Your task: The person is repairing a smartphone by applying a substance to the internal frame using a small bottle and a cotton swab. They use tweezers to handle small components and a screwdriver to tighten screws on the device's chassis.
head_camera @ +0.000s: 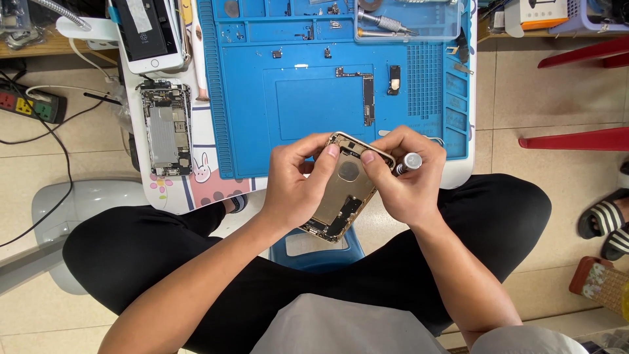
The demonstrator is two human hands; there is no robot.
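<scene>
A gold phone rear housing (343, 190), opened with its inner side up, is held tilted above my lap. My left hand (295, 183) grips its left edge, thumb near the top. My right hand (403, 177) rests on its upper right corner and also holds a silver-capped screwdriver (410, 162), whose tip is hidden behind my fingers. On the blue work mat (249, 98) lie a long logic board (367, 98) and a small black part (394, 78).
A second opened phone (165, 128) lies left of the mat, with a white phone screen (151, 36) above it. A clear box (406, 19) with tools sits at the mat's top. A power strip (29, 105) and cables lie at left. Red stool legs (576, 137) and sandals (606, 223) are at right.
</scene>
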